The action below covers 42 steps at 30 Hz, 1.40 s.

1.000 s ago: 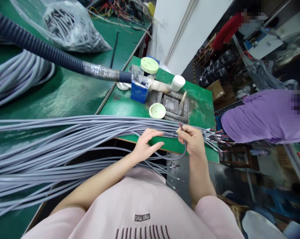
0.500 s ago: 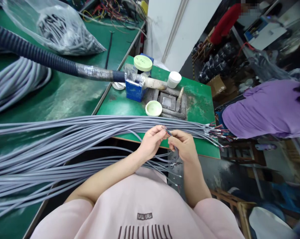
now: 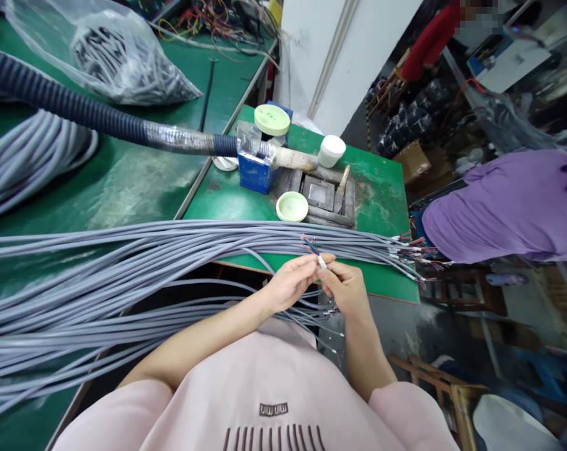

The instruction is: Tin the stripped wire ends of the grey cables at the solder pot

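Both hands meet at the stripped end of a grey cable in front of my chest. Coloured wires (image 3: 311, 245) fan out from the cable end above my fingertips, and a white sleeve (image 3: 322, 262) sits just below them. My right hand (image 3: 348, 287) pinches the cable at the sleeve between thumb and fingers. My left hand (image 3: 290, 285) is closed against the same end from the other side, its fingertips touching the sleeve. Just beyond the hands, a thick bundle of grey cables (image 3: 184, 247) runs across the bench, with bare wire ends (image 3: 417, 250) at the right.
A solder pot (image 3: 319, 195) stands behind the bundle, near a pale green dish (image 3: 292, 207), a white tub (image 3: 331, 151) and a blue box (image 3: 255, 172) under a black hose (image 3: 99, 122). A plastic bag (image 3: 123, 56) lies back left. A person in purple (image 3: 504, 207) sits at right.
My left fingers have moved down from the wire tips to the sleeve. The coloured wires and white sleeve, partly covered before, now show above the fingers.
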{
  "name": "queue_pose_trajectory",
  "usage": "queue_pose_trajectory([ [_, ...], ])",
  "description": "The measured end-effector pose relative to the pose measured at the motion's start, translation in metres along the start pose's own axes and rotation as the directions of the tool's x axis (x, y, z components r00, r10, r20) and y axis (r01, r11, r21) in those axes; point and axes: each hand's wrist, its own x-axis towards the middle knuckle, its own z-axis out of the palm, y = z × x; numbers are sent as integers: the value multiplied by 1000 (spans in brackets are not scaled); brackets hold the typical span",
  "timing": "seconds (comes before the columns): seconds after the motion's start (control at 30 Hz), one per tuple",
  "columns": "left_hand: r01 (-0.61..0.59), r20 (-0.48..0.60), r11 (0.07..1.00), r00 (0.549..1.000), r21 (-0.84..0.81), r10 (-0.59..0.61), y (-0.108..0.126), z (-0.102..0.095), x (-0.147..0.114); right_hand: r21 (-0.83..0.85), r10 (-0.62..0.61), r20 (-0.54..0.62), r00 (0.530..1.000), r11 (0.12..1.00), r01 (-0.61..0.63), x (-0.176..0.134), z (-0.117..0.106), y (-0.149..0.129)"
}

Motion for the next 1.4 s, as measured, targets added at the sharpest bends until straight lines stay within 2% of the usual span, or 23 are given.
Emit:
queue_pose_trajectory([
  [0.1,-53,-15,998,998,45,53,0,-4,-2,-131,-57,45,997,989,62,-1,-5,-4],
  [0.2,-161,-17,977,986,142,165,-2,-12,-2,-338,-216,-45,975,922,188,-1,-15,-15],
  [0.27,-172,20,961,985,214,172,-5,-15,-3,-454,-326,-115,938,858,242,1,-20,-25],
  [0.3,-163,42,955,987,248,158,-6,-16,-4,-502,-366,-112,924,823,265,2,-21,-29],
  [0.4,-138,71,933,990,331,122,-8,-13,-6,-615,-419,10,908,713,336,10,-17,-38],
  [0.47,-132,79,927,991,352,111,-8,-9,-7,-650,-413,69,908,672,355,14,-11,-40],
  [0.53,-132,91,931,990,340,107,-7,-7,-8,-640,-403,58,913,687,344,17,-7,-40],
  [0.6,-134,94,944,989,301,110,-7,-8,-9,-588,-387,1,922,745,314,16,-4,-39],
  [0.77,-96,-2,988,995,122,97,-9,-15,-12,-382,-374,-170,912,878,289,12,-4,-34],
  [0.9,-37,-69,999,997,2,37,-4,-14,-12,-350,-434,-218,874,871,346,9,-8,-26],
  [1.0,-25,-106,998,994,-63,18,2,-11,-11,-393,-553,-140,821,793,466,7,-13,-18],
  [1.13,-52,-142,991,989,-121,35,11,-7,-10,-453,-653,164,739,616,645,7,-18,-7],
  [1.2,-51,-149,988,988,-144,30,14,-6,-10,-470,-673,262,692,537,701,9,-17,-2],
  [1.33,-40,-100,990,995,-135,27,17,-6,-13,-441,-725,317,611,458,772,17,-12,7],
  [1.4,-63,-89,997,994,-53,58,18,-10,-16,-420,-742,321,589,446,790,21,-10,6],
])
